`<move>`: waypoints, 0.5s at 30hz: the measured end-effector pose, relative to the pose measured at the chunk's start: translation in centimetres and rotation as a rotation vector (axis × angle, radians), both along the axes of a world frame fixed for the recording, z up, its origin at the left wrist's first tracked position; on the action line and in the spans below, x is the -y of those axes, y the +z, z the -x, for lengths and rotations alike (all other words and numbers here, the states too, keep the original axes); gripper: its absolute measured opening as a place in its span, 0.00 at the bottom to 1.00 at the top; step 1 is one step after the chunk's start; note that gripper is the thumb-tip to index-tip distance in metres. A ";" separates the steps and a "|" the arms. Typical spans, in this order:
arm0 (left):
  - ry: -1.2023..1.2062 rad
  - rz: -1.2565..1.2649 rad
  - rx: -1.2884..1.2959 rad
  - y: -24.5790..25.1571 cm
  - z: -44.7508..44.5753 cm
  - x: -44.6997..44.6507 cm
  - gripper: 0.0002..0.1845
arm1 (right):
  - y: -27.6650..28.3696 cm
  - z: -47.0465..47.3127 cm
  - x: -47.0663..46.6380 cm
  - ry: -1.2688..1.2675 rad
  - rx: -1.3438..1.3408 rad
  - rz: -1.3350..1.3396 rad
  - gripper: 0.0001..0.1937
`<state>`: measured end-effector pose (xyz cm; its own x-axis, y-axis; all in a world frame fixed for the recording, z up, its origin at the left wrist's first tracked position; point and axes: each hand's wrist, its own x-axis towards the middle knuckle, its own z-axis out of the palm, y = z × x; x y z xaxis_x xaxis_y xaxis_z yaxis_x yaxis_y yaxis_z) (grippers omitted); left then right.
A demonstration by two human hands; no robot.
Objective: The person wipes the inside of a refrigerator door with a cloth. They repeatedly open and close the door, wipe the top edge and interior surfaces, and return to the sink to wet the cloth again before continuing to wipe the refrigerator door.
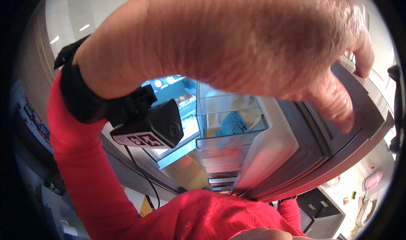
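My left hand (253,46) fills the upper part of the view, reaching across above the open refrigerator door (358,103). Its visible fingers are spread and bent down over the door's top end; nothing shows in them, and contact with the door is unclear. A black strap (82,97) around the left wrist carries a small black camera (161,125). Below the hand, clear door bins (228,141) line the inner side, one holding a blue printed packet (233,124). My right hand is out of view behind the door; only its red sleeve (289,208) shows.
The lit refrigerator interior (187,125) lies open left of the bins. A black cable (142,170) hangs from the wrist camera. On the right, a counter (358,170) holds a pink item (372,180) and a sponge (353,195), above dark drawers (314,202).
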<state>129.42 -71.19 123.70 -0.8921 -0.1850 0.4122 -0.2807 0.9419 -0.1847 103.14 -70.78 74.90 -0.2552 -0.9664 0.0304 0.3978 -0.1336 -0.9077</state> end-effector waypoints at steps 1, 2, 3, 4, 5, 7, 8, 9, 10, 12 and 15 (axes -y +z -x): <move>0.007 -0.007 0.001 0.0 -0.2 0.1 0.34 | 0.0 -0.2 0.2 0.010 -0.016 -0.004 0.07; 0.008 -0.011 0.005 0.1 -0.2 0.4 0.35 | 0.2 -0.3 0.3 0.015 -0.028 -0.014 0.07; 0.017 -0.013 0.010 0.7 -0.3 0.7 0.35 | 0.3 -0.4 0.5 0.018 -0.043 -0.023 0.07; 0.020 -0.023 0.016 0.5 -0.4 0.9 0.35 | 0.4 -0.5 0.6 0.022 -0.052 -0.030 0.07; 0.027 -0.027 0.018 0.7 -0.6 1.0 0.35 | 0.4 -0.5 0.6 0.022 -0.065 -0.036 0.07; 0.037 -0.027 0.019 0.7 -0.8 1.1 0.35 | 0.5 -0.6 0.6 0.024 -0.084 -0.040 0.07; 0.046 -0.025 0.015 0.7 -0.9 1.0 0.35 | 0.4 -0.6 0.5 0.022 -0.100 -0.041 0.07; 0.055 -0.031 0.019 0.8 -1.1 1.0 0.35 | 0.4 -0.7 0.3 0.021 -0.104 -0.047 0.07; 0.063 -0.035 0.021 0.8 -1.2 1.0 0.35 | 0.3 -0.7 0.3 0.020 -0.116 -0.049 0.07; 0.080 -0.037 0.021 0.7 -1.6 0.9 0.35 | 0.0 -0.8 0.2 0.017 -0.132 -0.051 0.07; 0.091 -0.034 0.019 0.4 -2.6 1.0 0.36 | -0.5 -1.3 0.4 0.012 -0.156 -0.051 0.07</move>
<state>132.02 -72.22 124.08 -0.8788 -0.2787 0.3873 -0.3616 0.9186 -0.1596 104.49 -71.17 74.41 -0.2399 -0.9706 0.0192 0.2532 -0.0816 -0.9640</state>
